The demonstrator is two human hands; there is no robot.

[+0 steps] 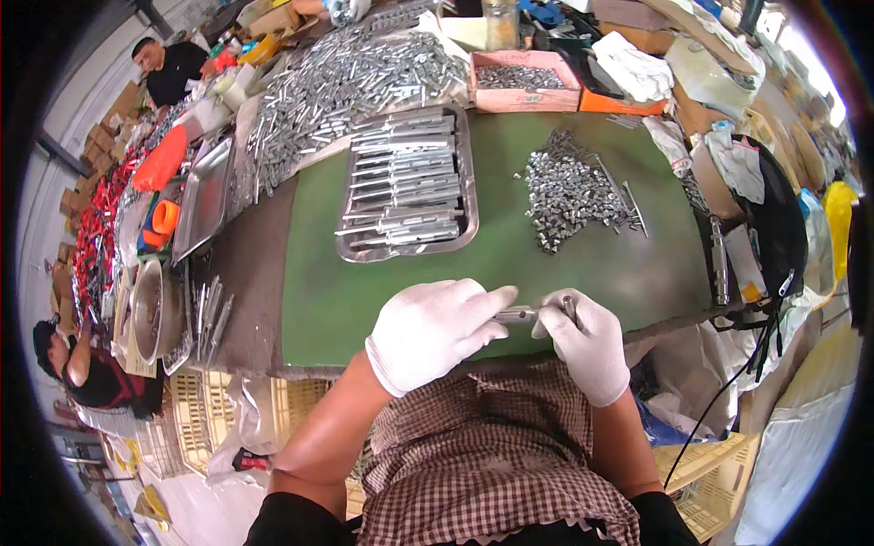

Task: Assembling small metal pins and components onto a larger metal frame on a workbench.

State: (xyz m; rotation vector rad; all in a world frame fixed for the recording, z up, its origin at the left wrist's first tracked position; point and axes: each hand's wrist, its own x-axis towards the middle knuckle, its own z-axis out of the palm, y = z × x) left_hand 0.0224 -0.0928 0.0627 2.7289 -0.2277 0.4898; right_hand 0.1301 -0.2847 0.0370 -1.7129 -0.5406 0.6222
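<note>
the person's left hand, in a white glove, and right hand, also gloved in white, meet just above the near edge of the green mat. between them they hold a short metal rod, lying roughly level; the left fingers are closed around one end and the right fingers pinch the other end, where a small ring-like tip shows by the right thumb.

a pink cardboard box, open and rectangular, sits at the far edge of the mat with small metal parts in it. just beside it on the right is an orange box under a white cloth. brown cartons are stacked along the wall at far left. a yellow bag hangs at the right rim. any labels are too small to make out.

on the mat a steel tray holds long metal rods laid in rows, and to its right lies a loose pile of small metal pieces. a large heap of metal sleeves covers the far left of the table. a second, empty-looking tray and a round steel bowl stand left of the mat. pale plastic crates sit under the table. two other people are at the left side of the room.
</note>
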